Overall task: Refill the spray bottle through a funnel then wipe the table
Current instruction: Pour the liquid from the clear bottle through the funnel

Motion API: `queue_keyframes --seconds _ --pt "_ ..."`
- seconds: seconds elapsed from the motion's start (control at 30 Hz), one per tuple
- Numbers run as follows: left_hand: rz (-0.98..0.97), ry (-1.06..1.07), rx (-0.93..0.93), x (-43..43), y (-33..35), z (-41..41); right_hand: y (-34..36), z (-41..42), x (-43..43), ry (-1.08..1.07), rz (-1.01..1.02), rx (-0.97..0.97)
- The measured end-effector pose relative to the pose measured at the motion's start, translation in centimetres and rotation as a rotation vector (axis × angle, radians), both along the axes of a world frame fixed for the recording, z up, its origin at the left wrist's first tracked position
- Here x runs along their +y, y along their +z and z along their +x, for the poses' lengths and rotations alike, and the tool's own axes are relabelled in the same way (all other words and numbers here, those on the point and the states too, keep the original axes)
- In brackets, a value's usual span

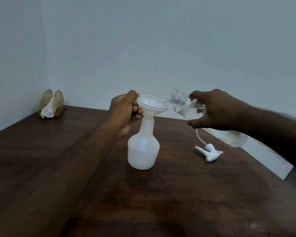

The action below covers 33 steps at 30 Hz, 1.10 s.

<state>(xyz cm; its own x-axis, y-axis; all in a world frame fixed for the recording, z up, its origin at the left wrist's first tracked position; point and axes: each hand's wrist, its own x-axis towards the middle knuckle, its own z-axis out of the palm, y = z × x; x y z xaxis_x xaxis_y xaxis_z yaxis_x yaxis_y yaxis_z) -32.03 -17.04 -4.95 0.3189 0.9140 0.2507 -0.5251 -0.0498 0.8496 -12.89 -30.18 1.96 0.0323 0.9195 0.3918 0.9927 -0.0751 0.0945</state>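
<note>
The white spray bottle point(143, 147) stands upright near the middle of the dark wooden worktop point(178, 194), its neck open. A white funnel point(152, 105) sits in that neck, the bowl wide at the top and the spout down inside the bottle. The bottle's plastic is cloudy, and its lower part looks paler, though the liquid level cannot be read for certain.

The left hand point(125, 112) is closed around the funnel's near left rim and the bottle's neck just below it, with the thumb on top of the rim and the fingers curled under the bowl. The right hand point(214, 110) is wrapped around a clear glass bottle point(191, 110) with clear liquid inside; it is tipped almost flat, with its open mouth over the funnel's right rim and its base pointing toward the worktop's right edge.

To the right of the spray bottle, under the glass bottle, the white trigger sprayer head point(209, 153) lies on its side on the worktop, its thin dip tube curving back toward the far edge. At the far left corner stands a gold wire napkin holder point(52, 103) with white napkins between its two arched sides.
</note>
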Motion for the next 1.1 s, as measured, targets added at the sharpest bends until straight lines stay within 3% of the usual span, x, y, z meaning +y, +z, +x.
queue_keyframes --seconds 1.1 --pt "0.007 -0.053 -0.074 0.13 -0.53 0.23 0.78 -0.22 0.04 -0.059 -0.038 -0.088"
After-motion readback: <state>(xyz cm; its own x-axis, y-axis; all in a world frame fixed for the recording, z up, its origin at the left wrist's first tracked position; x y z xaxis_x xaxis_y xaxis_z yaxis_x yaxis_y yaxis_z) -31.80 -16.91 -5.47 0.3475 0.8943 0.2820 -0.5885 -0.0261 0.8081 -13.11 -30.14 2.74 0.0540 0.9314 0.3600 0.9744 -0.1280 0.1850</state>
